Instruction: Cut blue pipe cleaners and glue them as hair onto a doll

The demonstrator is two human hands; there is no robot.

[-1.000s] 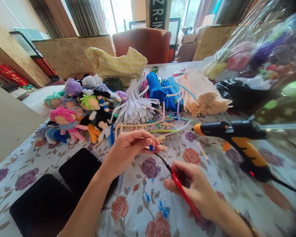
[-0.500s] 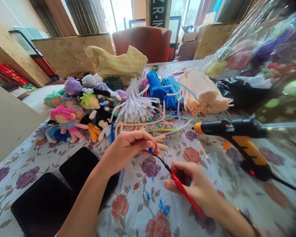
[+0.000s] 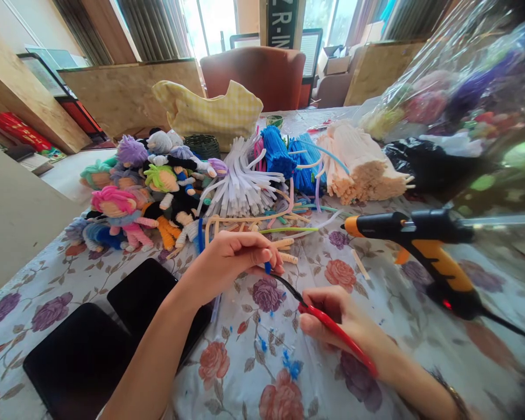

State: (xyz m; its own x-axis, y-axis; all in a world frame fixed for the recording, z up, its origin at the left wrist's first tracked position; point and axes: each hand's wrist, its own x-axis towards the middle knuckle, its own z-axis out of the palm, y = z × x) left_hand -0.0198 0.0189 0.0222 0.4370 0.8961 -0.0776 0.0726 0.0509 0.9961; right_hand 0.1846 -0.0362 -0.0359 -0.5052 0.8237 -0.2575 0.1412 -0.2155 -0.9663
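Observation:
My left hand is closed in a pinch on a short blue pipe cleaner piece whose end sticks out below the fingertips. In my right hand is a pair of red-handled scissors with curved dark blades. The blade tips reach up to the left fingers, just under the blue end, and are partly hidden there. Blue fluff clippings lie scattered on the floral tablecloth below the hands. Cream coiled pieces lie just behind my left hand.
Yarn-like dolls are piled at left, above black tablets. Bundles of white, blue and peach pipe cleaners line the back. A glue gun stands at right, its red light lit and cord trailing off.
My right hand has shifted slightly right, and the scissors have turned, their handles swinging to the right and up. My left hand stays nearly in place, still pinching the blue piece.

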